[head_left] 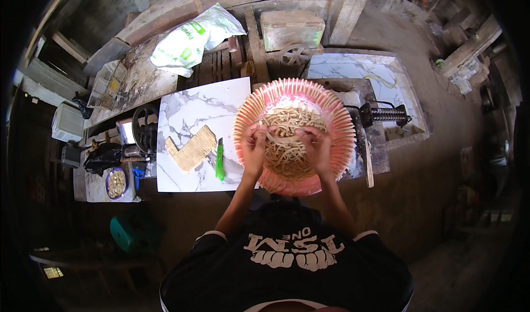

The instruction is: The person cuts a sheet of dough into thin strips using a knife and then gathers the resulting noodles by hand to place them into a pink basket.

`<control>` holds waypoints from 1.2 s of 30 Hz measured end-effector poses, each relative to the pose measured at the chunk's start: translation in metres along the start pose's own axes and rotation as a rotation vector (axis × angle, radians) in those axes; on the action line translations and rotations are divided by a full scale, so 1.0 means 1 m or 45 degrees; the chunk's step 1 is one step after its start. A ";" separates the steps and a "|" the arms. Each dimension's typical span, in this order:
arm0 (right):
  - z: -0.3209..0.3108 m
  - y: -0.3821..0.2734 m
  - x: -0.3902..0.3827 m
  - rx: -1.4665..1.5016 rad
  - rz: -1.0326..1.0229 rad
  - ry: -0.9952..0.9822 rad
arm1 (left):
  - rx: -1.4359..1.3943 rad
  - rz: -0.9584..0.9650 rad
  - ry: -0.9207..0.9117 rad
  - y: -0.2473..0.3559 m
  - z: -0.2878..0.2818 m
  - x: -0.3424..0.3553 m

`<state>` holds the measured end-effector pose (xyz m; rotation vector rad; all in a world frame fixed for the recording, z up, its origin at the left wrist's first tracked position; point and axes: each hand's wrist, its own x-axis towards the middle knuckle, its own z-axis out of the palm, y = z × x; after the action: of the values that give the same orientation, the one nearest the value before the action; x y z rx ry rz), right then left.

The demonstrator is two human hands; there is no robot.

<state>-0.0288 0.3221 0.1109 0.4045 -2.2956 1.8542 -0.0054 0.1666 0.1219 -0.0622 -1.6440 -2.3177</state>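
Note:
A round pink basin (338, 108) with a ribbed pink-and-cream rim stands in front of me. It holds a heap of beige dough strips (290, 160), with white flour at the far side. Over the heap, my left hand (255, 149) and my right hand (317, 151) pinch a few pale dough strips (284, 141) stretched between them. The fingers of both are closed, and their tips are partly hidden. Left of the basin, on a white marble-patterned board (187, 105), lie a flat piece of dough (193, 149) with a stepped edge and a green utility knife (220, 160).
A white sack (190, 41) rests on the wooden bench at the back left. A black handwheel (145, 129) stands by the board's left edge. Right of the basin is a metal screw shaft (386, 115). A bowl of pale pieces (116, 183) sits at far left.

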 end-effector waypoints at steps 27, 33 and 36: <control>0.186 0.020 0.038 -0.474 -0.239 -0.899 | 1.226 -0.089 0.702 -0.035 -0.159 -0.045; 0.224 0.052 0.050 -0.980 -0.441 -0.922 | 1.139 -0.038 0.692 -0.051 -0.159 -0.041; 0.208 0.056 0.040 -0.859 -0.448 -0.968 | 1.083 -0.084 0.681 -0.049 -0.154 -0.046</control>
<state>-0.0753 0.1257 0.0256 1.4495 -2.8310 0.7302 0.0466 0.0483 0.0146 0.7217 -2.1446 -1.3093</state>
